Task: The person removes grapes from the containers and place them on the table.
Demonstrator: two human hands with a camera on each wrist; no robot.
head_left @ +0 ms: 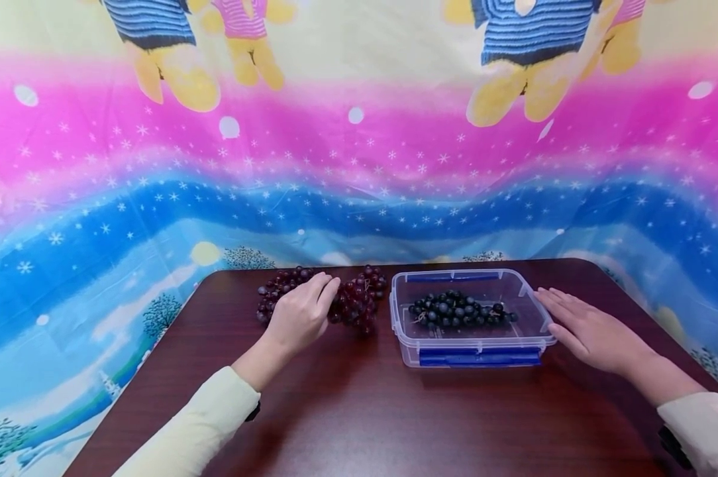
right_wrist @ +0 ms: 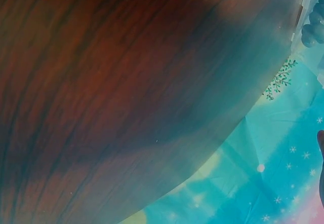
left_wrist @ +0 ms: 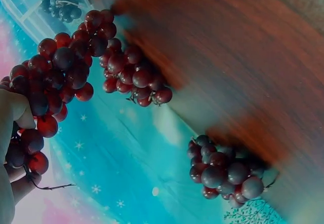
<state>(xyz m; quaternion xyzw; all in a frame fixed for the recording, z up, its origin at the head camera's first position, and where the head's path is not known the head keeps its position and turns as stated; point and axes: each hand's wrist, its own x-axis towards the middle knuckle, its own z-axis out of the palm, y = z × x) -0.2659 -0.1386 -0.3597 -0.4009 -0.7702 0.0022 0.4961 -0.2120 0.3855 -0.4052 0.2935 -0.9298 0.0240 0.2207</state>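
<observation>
My left hand (head_left: 302, 311) pinches a bunch of red grapes (left_wrist: 61, 67), which hangs to the right of the fingers over the table. Another red bunch (head_left: 275, 295) lies just left of that hand, and a third (head_left: 375, 275) sits behind the held one, near the box. A clear plastic box (head_left: 408, 351) with blue side clips stands uncovered to the right, a bunch of dark grapes (head_left: 454, 310) lying on its floor. Against the box's right end rests my right hand (head_left: 597, 334), its fingers straight. Only a fingertip (right_wrist: 321, 145) of it shows in the right wrist view.
Everything stands on a dark brown wooden table (head_left: 359, 417) with rounded far corners. Close behind its back edge hangs a printed cloth (head_left: 359, 152) with bears and snowflakes, which also runs along both sides.
</observation>
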